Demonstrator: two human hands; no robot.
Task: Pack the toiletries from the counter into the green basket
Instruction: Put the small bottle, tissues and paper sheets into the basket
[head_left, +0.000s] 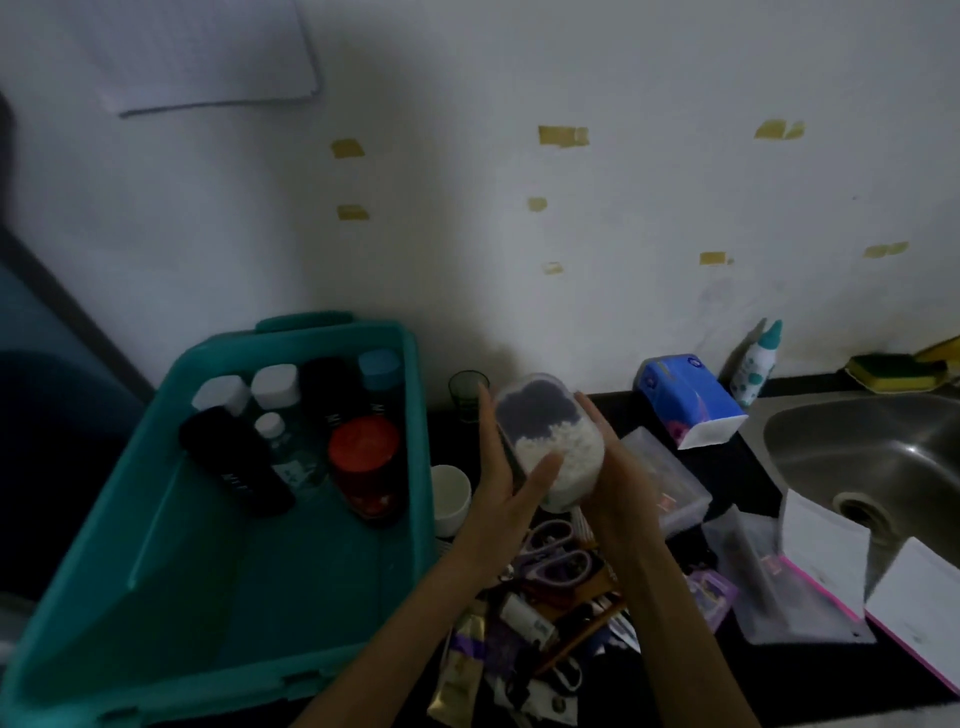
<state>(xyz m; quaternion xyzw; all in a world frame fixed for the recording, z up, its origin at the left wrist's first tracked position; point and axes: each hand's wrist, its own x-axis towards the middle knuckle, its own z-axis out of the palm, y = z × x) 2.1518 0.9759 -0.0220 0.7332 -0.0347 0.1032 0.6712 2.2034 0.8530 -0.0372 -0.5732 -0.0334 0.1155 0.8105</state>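
Both hands hold a clear plastic tub (545, 431) of white and dark cotton pieces above the dark counter (613, 405). My left hand (506, 493) grips its left side, thumb across the front. My right hand (618, 483) cups its right side. The green basket (156, 545) stands at the left. Inside it are a red-lidded jar (366, 467), black bottles (234, 462), white-capped bottles (275, 387) and a blue-capped bottle (379, 369).
On the counter lie purple scissors (558, 551), tubes and sachets (498, 649), a clear case (670, 483), a white cup (449, 499), a small dark glass (467, 395), a blue tissue pack (685, 400), a dropper bottle (756, 369) and zip pouches (789, 587). A steel sink (893, 457) is at the right.
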